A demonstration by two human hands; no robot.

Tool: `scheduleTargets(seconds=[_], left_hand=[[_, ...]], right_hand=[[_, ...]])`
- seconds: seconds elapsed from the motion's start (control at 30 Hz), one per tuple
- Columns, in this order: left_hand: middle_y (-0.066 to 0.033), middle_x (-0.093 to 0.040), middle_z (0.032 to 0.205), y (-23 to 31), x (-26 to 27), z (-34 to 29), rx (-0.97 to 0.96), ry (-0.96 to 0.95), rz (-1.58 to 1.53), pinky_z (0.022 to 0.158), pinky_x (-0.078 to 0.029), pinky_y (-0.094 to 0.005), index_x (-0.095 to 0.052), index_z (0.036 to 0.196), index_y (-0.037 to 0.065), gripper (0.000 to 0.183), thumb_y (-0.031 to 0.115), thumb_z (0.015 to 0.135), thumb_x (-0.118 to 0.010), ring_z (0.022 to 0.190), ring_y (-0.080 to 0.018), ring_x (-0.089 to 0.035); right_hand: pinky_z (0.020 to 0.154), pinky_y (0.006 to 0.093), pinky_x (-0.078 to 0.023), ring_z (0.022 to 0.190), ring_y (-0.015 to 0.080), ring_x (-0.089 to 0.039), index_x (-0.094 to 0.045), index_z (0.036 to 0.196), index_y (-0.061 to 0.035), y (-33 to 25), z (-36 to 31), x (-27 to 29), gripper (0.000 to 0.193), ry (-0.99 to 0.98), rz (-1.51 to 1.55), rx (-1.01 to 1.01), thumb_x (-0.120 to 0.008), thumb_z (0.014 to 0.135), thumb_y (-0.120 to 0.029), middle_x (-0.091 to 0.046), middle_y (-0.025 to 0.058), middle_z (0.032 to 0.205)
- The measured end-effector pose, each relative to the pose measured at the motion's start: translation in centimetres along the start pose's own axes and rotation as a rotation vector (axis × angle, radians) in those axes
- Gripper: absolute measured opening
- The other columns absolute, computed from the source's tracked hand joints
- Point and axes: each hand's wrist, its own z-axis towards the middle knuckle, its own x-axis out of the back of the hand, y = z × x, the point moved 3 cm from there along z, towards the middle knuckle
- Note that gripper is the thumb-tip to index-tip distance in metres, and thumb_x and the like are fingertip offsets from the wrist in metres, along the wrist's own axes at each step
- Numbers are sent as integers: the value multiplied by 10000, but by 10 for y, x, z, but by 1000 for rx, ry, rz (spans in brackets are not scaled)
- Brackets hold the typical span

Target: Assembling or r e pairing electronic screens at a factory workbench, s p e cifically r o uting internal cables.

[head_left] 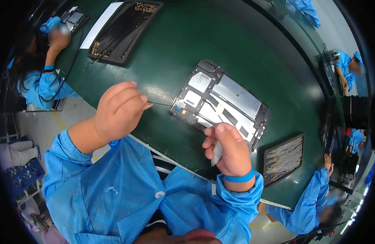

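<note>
A thin black cable stretches between my hands, slack-free and low over the near left part of an opened tablet-like device. My left hand is closed, pinching the cable's left end between thumb and fingertips. Over the device's near edge, my right hand is closed on the cable's other end. A whitish, soft-looking piece shows at the right fingers; whether it is a finger cover or something held, I cannot make out. Silver panels, black frame parts and flat strips fill the device.
At the far left, a black tray of black cables with gold-coloured ends lies beside a white sheet. Another black tray holds pale cables at the right. Co-workers in blue sit left and right of the green table.
</note>
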Motion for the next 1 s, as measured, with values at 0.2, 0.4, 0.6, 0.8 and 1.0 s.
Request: scheduleTargets(seconds=[0.2, 0.4, 0.6, 0.8, 1.0], left_hand=[[-94, -538, 808, 30, -33, -13, 99, -151, -229, 512, -417, -302, -410, 1066, 54, 556, 76, 580, -677, 647, -235, -529], [-20, -521, 764, 55, -53, -9, 35, -265, -345, 507, -399, -262, -554, 833, 71, 230, 99, 613, -619, 636, -172, -511], [-53, -510, 802, 52, -76, -1, 104, -95, -239, 644, -420, -326, -548, 831, 56, 228, 90, 620, -628, 826, -225, -483], [-52, -505, 847, 53, -89, -1, 153, -236, -229, 777, -364, -383, -552, 800, 63, 205, 89, 615, -635, 926, -251, -438], [-46, -498, 867, 52, -90, 0, 125, -242, -220, 770, -359, -377, -551, 796, 71, 194, 107, 622, -629, 923, -251, -440]], right_hand=[[497, 218, -403, 580, 110, -480, -509, 945, -8, 30, -1, 5, 254, 5, -107, -132, -509, 801, -218, -557, 73, 831], [486, 211, -403, 603, 106, -486, -505, 956, -3, 47, -1, 5, 258, -6, -93, -231, -523, 792, -201, -557, 70, 832], [506, 243, -416, 616, 145, -498, -423, 1044, -7, 18, 4, 10, 305, 274, 148, 241, -462, 831, -223, -542, 94, 777], [688, 298, -417, 716, 164, -512, -337, 1100, -4, 13, 8, 13, 321, 558, -207, 736, -355, 874, -231, -547, 132, 873], [721, 301, -408, 756, 180, -516, -329, 1078, -17, 24, 17, 16, 293, 483, -463, 984, -323, 880, -233, -544, 146, 920]])
